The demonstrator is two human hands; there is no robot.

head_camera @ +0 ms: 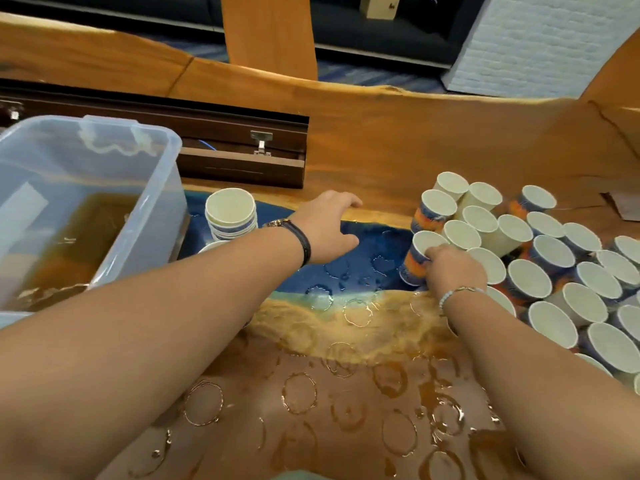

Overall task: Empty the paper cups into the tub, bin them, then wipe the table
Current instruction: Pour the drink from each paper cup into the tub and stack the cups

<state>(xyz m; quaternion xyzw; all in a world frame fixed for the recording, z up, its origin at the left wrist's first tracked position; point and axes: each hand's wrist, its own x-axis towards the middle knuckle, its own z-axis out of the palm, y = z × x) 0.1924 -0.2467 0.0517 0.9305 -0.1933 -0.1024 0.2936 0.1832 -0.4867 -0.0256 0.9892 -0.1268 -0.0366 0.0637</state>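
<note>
My right hand (453, 268) grips a cup (415, 258) at 3 o'clock, left hand (329, 226) spread empty; lifting carelessly could topple the packed cups (530, 278) beside it.

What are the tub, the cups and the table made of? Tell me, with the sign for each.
Tub: translucent glossy plastic, it seems; brown liquid shows through its wall.
Cups: probably paper; thin rolled rims, matte pale inside, printed outside.
Table: varnished wood by its grain and shine, with a blue inlay, possibly resin; spilled rings sit on top.
</note>
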